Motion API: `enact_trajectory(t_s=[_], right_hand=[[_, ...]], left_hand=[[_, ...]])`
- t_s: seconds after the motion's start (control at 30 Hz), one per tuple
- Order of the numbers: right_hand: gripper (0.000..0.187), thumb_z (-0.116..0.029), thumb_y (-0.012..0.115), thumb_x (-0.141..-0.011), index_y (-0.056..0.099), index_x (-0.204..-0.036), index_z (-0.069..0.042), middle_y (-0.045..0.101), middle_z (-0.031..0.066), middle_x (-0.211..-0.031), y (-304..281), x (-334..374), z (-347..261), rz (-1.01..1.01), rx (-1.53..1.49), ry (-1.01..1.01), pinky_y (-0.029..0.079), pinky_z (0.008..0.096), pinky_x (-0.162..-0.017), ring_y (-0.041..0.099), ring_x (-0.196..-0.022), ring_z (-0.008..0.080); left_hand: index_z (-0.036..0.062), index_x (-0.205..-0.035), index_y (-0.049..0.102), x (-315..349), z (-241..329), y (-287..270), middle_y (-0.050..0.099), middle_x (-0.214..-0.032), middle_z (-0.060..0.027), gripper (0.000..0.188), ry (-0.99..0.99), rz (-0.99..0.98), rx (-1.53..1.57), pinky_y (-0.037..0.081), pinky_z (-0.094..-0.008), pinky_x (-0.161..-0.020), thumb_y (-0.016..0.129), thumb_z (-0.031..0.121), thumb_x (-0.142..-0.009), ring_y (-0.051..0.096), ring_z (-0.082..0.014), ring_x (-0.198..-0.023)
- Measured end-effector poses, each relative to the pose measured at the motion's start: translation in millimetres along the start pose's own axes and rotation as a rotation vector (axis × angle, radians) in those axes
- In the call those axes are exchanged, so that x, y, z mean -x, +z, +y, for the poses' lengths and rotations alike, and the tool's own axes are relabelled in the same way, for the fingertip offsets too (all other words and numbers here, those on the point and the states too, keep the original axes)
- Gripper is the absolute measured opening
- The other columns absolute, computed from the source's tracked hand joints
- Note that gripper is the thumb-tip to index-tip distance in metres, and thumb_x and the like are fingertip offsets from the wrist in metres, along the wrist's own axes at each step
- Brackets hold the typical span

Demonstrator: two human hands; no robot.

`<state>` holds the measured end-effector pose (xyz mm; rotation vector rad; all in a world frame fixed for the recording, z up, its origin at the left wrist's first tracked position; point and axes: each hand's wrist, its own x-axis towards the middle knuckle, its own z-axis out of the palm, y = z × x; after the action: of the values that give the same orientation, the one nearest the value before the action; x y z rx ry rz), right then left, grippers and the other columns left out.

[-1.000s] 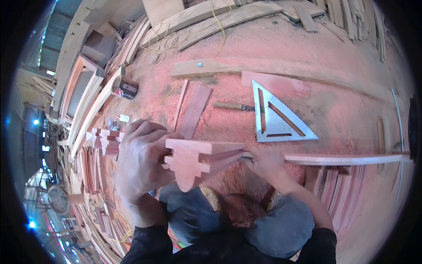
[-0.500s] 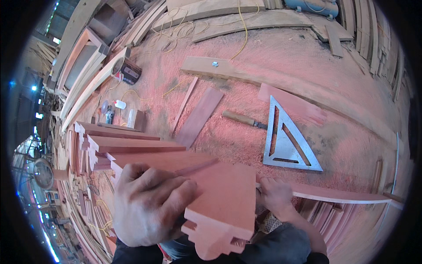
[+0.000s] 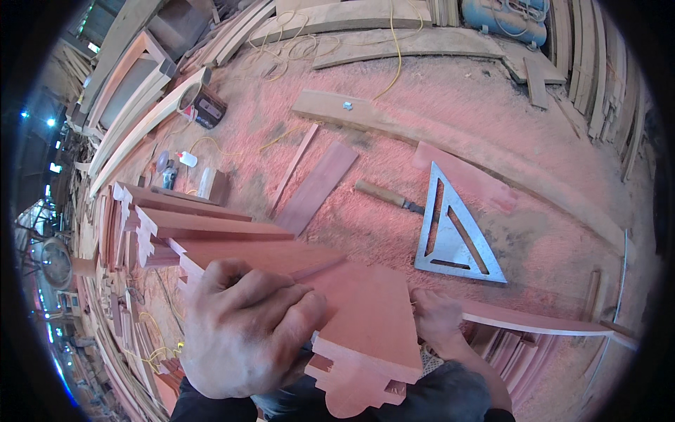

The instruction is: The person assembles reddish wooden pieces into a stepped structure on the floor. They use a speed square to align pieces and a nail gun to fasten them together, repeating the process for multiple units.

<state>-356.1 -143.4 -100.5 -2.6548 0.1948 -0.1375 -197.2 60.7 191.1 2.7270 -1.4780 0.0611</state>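
Observation:
A reddish profiled wooden board (image 3: 373, 309), its notched end facing me, lies in front of my body. My left hand (image 3: 249, 330) is closed on its left side, knuckles up. A thin reddish strip (image 3: 320, 268) emerges from beside these fingers and lies across the board's face; its other end is hidden. At the board's right edge my right hand (image 3: 437, 320) has its fingers curled against the wood, the fingertips partly hidden. Farther right, a metal triangular square (image 3: 457, 246) lies on the dusty floor, near a wooden-handled chisel (image 3: 383, 193).
More profiled boards (image 3: 211, 225) lie stacked at left. Flat planks (image 3: 320, 186) and a long beam (image 3: 422, 130) rest on pink sawdust. A long thin board (image 3: 534, 318) extends rightward. Beyond are a bucket (image 3: 202, 105), a grinder (image 3: 169, 172), a yellow cord (image 3: 399, 60) and a blue compressor (image 3: 506, 21).
The view has shifted slightly. The board's near end and my left hand appear a little farther right; both hands keep their hold on the board.

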Motion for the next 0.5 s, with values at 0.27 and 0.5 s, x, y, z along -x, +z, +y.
enact_trajectory(t_s=[0.27, 0.5], right_hand=[[0.031, -0.037, 0.086, -0.079, 0.071, -0.095, -0.015, 0.074, 0.0078, -0.076, 0.9, 0.3, 2.8, -0.009, 0.013, -0.014, 0.057, 0.0481, -0.066, 0.075, -0.07, 0.0305], [0.034, -0.038, 0.088, -0.073, 0.068, -0.089, -0.016, 0.072, 0.0055, -0.074, 9.5, 1.6, 5.4, 0.054, 0.005, -0.057, 0.056, 0.0465, -0.064, 0.072, -0.065, 0.0295]], left_hand=[[0.0178, -0.101, 0.078, 4.0, -2.2, 3.1, 0.083, -0.098, 0.0015, 0.038, 0.009, 0.021, -0.004, 0.05, -0.0423, -0.085, 0.079, 0.041, -0.071, 0.074, -0.0191, -0.092], [0.0176, -0.1, 0.077, 6.3, -2.7, 3.9, 0.082, -0.097, 0.0037, 0.03, -0.008, 0.008, -0.042, 0.051, -0.0404, -0.086, 0.078, 0.039, -0.079, 0.073, -0.016, -0.094]])
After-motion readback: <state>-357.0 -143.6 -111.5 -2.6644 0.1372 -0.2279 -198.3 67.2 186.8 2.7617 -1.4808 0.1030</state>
